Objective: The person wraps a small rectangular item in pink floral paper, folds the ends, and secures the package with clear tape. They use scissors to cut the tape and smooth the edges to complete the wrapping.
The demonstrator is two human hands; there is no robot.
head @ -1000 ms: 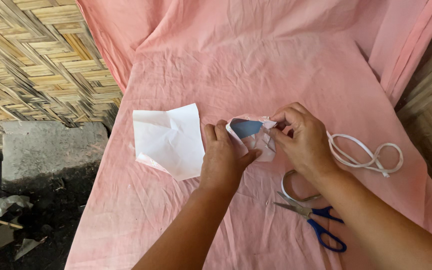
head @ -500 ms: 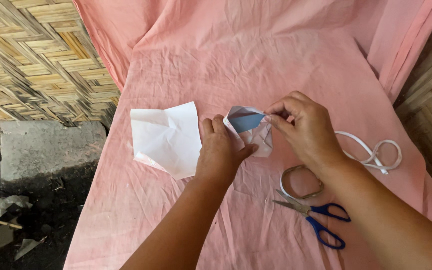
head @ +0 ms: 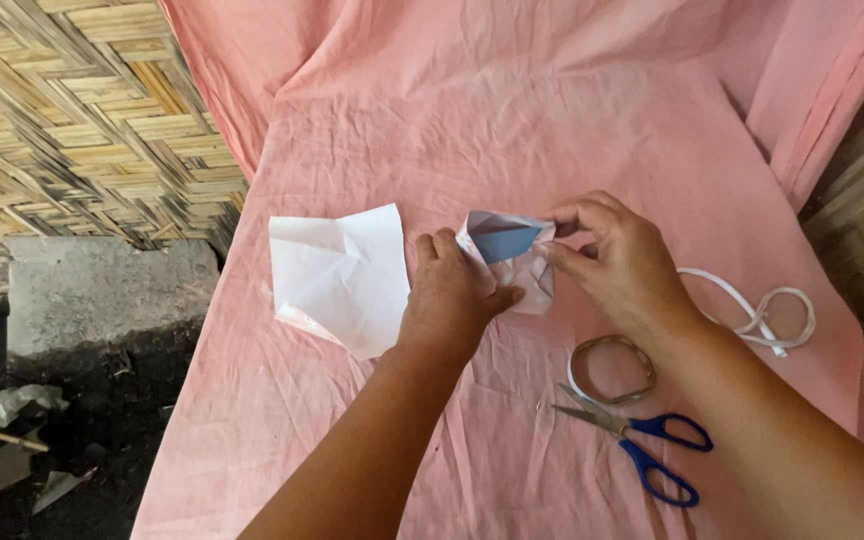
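Both my hands hold a small folded piece of pink fabric (head: 522, 272) with a blue inner face showing at its top. My left hand (head: 452, 295) grips its left side from below, thumb under the piece. Fingertips of my right hand (head: 617, 262) pinch its upper right corner. The piece is lifted just above the pink cloth (head: 512, 130) that covers the work surface. A creased white paper sheet (head: 342, 275) lies flat on the cloth, touching the left side of my left hand.
Blue-handled scissors (head: 642, 445) lie shut near my right forearm, next to a coiled band (head: 612, 368). A white elastic strip (head: 752, 305) loops at the right. Woven bamboo matting (head: 72, 120) and a grey stone block (head: 102, 295) lie left of the cloth.
My right hand's pinch on the fabric's corner shifted slightly, and the blue face tilted a little. The view shifted slightly; everything else lies as before.
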